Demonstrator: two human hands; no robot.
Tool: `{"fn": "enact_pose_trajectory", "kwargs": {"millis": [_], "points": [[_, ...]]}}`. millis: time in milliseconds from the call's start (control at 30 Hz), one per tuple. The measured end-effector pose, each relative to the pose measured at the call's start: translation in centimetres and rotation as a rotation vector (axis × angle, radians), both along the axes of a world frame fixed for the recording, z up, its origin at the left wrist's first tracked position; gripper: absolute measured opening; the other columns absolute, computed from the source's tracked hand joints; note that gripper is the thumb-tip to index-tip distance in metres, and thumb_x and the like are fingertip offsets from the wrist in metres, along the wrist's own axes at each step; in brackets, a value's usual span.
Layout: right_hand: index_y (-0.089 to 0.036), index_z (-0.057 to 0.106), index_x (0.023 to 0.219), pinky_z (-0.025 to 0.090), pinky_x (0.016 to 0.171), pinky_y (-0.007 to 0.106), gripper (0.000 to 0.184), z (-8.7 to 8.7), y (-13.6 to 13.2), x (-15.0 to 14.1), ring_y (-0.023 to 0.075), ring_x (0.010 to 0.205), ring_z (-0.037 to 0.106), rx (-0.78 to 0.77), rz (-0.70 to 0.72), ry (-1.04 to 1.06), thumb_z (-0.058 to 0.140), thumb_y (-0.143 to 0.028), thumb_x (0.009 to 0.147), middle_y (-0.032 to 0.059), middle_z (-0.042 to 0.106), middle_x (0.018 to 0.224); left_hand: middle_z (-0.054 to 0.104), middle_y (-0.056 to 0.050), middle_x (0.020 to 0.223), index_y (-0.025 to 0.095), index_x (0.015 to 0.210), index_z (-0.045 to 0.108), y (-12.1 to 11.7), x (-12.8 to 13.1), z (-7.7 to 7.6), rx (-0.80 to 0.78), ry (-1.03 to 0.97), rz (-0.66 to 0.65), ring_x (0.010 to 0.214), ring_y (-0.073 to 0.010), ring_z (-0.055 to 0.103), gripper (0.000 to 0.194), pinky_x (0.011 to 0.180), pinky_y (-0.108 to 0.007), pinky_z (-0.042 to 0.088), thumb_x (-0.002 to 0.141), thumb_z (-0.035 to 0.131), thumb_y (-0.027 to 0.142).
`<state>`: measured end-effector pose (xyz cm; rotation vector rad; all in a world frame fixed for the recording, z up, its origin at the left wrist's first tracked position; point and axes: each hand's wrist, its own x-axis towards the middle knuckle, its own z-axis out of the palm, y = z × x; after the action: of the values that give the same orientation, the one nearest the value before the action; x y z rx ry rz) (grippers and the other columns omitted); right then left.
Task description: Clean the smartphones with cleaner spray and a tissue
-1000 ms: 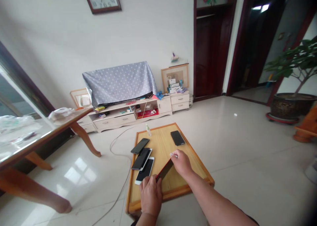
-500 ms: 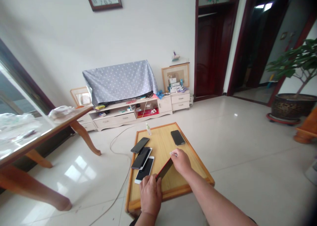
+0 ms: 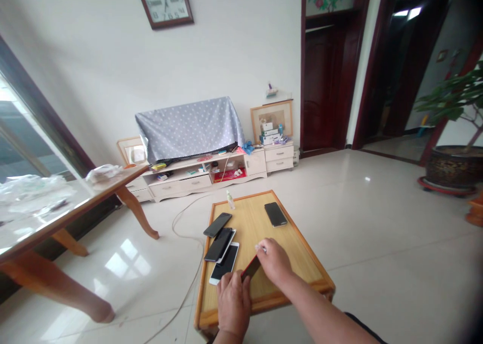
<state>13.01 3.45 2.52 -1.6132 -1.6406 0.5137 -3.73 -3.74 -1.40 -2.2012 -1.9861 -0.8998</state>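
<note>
A dark smartphone (image 3: 251, 269) with a red edge is tilted up between my hands, over the near part of the small wooden table (image 3: 252, 216). My left hand (image 3: 233, 299) is closed around its lower left end. At its upper end, my right hand (image 3: 275, 260) pinches a small white piece (image 3: 258, 247), possibly a tissue, against the edge. Just left of my hands lies a white-framed phone (image 3: 225, 264), partly under a stack with a black phone (image 3: 218, 244) on top. Another dark phone (image 3: 218, 225) rests behind these, and one more black phone (image 3: 275, 214) lies alone at the right.
A small clear spray bottle (image 3: 230, 200) stands at the table's far left corner. A cable (image 3: 177, 283) runs along the floor to the left. Further left is a larger wooden table (image 3: 71, 218) with plastic bags. A low white cabinet (image 3: 181, 185) lines the wall.
My right hand has come slightly lower and nearer my left hand along the phone, whose visible part looks shorter. The whole view has shifted a little; the other phones stay put.
</note>
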Motion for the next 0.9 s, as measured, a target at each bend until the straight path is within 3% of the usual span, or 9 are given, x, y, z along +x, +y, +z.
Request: {"fn": "enact_pose_trajectory", "kwargs": {"millis": [133,233,333,400,467,633,700,800,900], "points": [[-0.020,0.065,0.087,0.039,0.073,0.026,0.018,0.4,1.9,2.0,0.0184,0.085,0.064,-0.005,-0.077,-0.012,0.051,-0.026,0.096,0.0051,0.067,0.092,0.066,-0.008,0.097,0.023,0.104,0.064,-0.2,0.3,0.6,-0.027,-0.031,0.010,0.099,-0.0255,0.058,0.024,0.089,-0.039,0.041,0.099,0.044,0.035],[-0.021,0.064,0.083,0.037,0.070,0.026,0.017,0.2,-0.1,-0.5,0.0172,0.081,0.064,0.008,-0.007,-0.059,0.053,-0.026,0.095,0.0036,0.067,0.089,0.065,-0.008,0.098,0.023,0.104,0.063,-0.3,0.0,0.5,-0.055,-0.051,0.013,0.098,-0.0250,0.057,0.024,0.088,-0.038,0.041,0.099,0.042,0.035],[-0.023,0.064,0.084,0.035,0.067,0.026,0.016,0.0,-2.8,-3.8,0.0169,0.080,0.064,0.050,0.155,-0.152,0.053,-0.026,0.095,0.0027,0.068,0.091,0.064,-0.008,0.096,0.024,0.104,0.064,-0.2,-0.4,0.1,-0.089,-0.057,-0.008,0.096,-0.0249,0.056,0.023,0.087,-0.038,0.041,0.098,0.043,0.032],[-0.023,0.064,0.084,0.033,0.065,0.027,0.017,0.2,-3.6,-4.6,0.0171,0.078,0.064,0.058,0.197,-0.206,0.052,-0.027,0.096,0.0027,0.069,0.090,0.064,-0.007,0.094,0.024,0.101,0.064,-0.1,-0.6,-0.2,-0.092,-0.055,-0.023,0.095,-0.0248,0.057,0.022,0.085,-0.037,0.042,0.097,0.043,0.030],[-0.023,0.064,0.082,0.031,0.063,0.028,0.021,0.5,-2.8,-3.7,0.0171,0.076,0.063,0.049,0.176,-0.249,0.051,-0.028,0.098,0.0028,0.069,0.089,0.064,-0.007,0.094,0.024,0.099,0.064,-0.1,-0.7,-0.3,-0.068,-0.053,-0.025,0.095,-0.0244,0.057,0.021,0.084,-0.037,0.042,0.098,0.044,0.030],[-0.024,0.067,0.082,0.029,0.061,0.028,0.032,1.0,1.5,1.4,0.0176,0.077,0.063,-0.022,-0.026,-0.283,0.046,-0.034,0.102,0.0043,0.070,0.087,0.063,-0.007,0.095,0.024,0.099,0.062,-0.3,-0.6,-0.1,-0.037,-0.059,-0.019,0.094,-0.0233,0.058,0.020,0.085,-0.036,0.043,0.099,0.043,0.031],[-0.024,0.069,0.086,0.031,0.062,0.027,0.032,0.9,1.9,1.9,0.0180,0.079,0.064,-0.024,-0.054,-0.275,0.044,-0.034,0.103,0.0051,0.071,0.089,0.063,-0.007,0.094,0.024,0.097,0.062,-0.4,-0.6,0.0,-0.045,-0.061,-0.010,0.093,-0.0233,0.058,0.020,0.084,-0.036,0.043,0.099,0.043,0.031],[-0.023,0.068,0.087,0.034,0.065,0.027,0.032,0.3,-0.1,-0.5,0.0186,0.080,0.065,0.008,0.038,-0.279,0.042,-0.031,0.103,0.0059,0.071,0.090,0.063,-0.007,0.093,0.024,0.095,0.062,-0.4,-0.7,0.0,-0.052,-0.060,0.001,0.091,-0.0236,0.057,0.020,0.083,-0.036,0.042,0.099,0.043,0.031],[-0.025,0.068,0.092,0.038,0.069,0.027,0.029,-0.5,-3.6,-4.1,0.0192,0.081,0.068,0.041,0.239,-0.246,0.041,-0.028,0.102,0.0056,0.073,0.093,0.064,-0.006,0.090,0.025,0.094,0.062,-0.3,-0.8,0.0,-0.081,-0.056,-0.007,0.091,-0.0238,0.056,0.018,0.082,-0.037,0.042,0.097,0.045,0.028]]}}
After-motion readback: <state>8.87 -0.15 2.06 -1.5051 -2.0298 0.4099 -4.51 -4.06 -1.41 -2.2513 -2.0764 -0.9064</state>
